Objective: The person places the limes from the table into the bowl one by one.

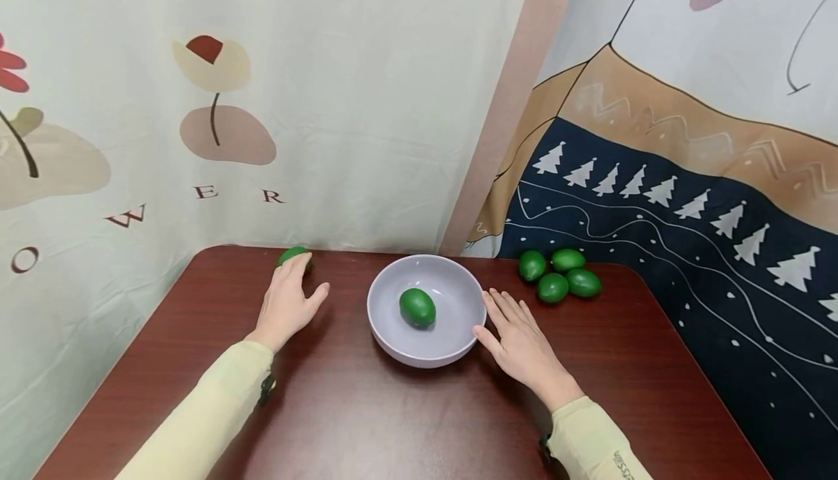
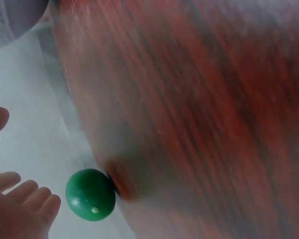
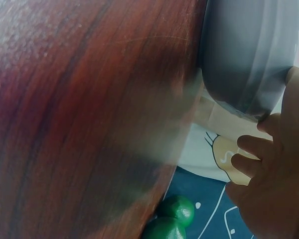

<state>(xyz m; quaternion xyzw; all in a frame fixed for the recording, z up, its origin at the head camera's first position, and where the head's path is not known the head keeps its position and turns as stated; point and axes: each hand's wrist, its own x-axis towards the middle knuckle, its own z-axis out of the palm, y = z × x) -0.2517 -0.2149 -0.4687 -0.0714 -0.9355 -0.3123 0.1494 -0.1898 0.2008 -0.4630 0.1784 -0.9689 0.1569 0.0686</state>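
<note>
A pale lavender bowl (image 1: 425, 356) stands on the table with one green lime (image 1: 417, 308) inside. My right hand (image 1: 524, 345) touches the bowl's right side with its fingers fairly straight; the right wrist view shows fingertips at the grey-looking bowl wall (image 3: 249, 55). At the back left, my left hand (image 1: 284, 304) reaches over another lime (image 1: 294, 253), which its fingers partly cover in the head view. In the left wrist view that lime (image 2: 90, 194) sits just beside the fingertips with a small gap, and the thumb stands apart from the fingers.
Several more limes (image 1: 553, 288) lie grouped at the back right of the dark red-brown wooden table (image 1: 393, 422). Along the table's back edge hangs a pale printed curtain (image 1: 360, 138), with a dark blue tree-patterned cloth (image 1: 655, 247) on the right.
</note>
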